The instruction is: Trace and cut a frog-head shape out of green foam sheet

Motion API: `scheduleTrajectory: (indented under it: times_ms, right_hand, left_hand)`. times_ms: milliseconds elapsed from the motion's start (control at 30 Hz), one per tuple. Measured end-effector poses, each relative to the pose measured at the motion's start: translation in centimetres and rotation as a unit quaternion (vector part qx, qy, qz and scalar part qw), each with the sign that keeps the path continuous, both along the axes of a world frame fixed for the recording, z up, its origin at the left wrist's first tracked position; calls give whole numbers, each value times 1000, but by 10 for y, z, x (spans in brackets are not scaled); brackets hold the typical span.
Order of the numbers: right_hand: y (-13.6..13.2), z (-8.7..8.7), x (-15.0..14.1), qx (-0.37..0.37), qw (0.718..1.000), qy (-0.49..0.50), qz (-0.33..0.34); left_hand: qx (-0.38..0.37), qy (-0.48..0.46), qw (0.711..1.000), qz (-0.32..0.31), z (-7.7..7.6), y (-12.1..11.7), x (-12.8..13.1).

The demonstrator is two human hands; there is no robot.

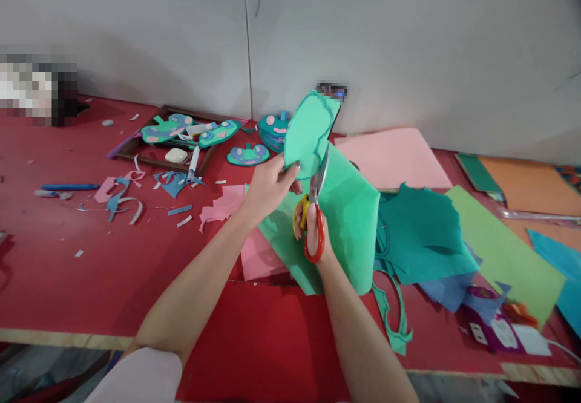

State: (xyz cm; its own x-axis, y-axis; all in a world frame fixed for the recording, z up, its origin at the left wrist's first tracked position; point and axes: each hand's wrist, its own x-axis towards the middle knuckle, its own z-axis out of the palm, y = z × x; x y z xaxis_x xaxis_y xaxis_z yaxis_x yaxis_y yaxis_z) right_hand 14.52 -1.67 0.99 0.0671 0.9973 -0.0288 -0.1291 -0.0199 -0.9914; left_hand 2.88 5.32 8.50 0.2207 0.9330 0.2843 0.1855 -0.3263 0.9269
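My left hand (275, 186) pinches the lower edge of a light green felt piece (306, 131), which is held upright and carries a drawn, curved outline. In my right hand (313, 233) are scissors (314, 200) with one red and one yellow handle loop. Their blades point up beside the right lower edge of the felt piece; whether they touch it I cannot tell. Below and behind the scissors lies a larger bright green felt sheet (354, 215). Finished-looking felt shapes with pink and blue patches (248, 155) lie beyond my left hand.
A dark wooden tray (129, 149) holds felt shapes, a white case and a glue tube. Pink (394, 158), teal (422, 233) and lime sheets (503, 252) cover the right side. Felt scraps and a blue pen (70, 187) lie left. A pink-purple power strip (492, 330) sits near the front right edge.
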Motion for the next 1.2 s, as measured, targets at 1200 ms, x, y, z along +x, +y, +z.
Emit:
scheduleTrajectory:
  times_ms: [1200]
  right_hand:
    - [-3, 8, 0, -26, 999, -43, -15]
  left_hand:
    - [-15, 18, 999, 31, 5, 2, -5]
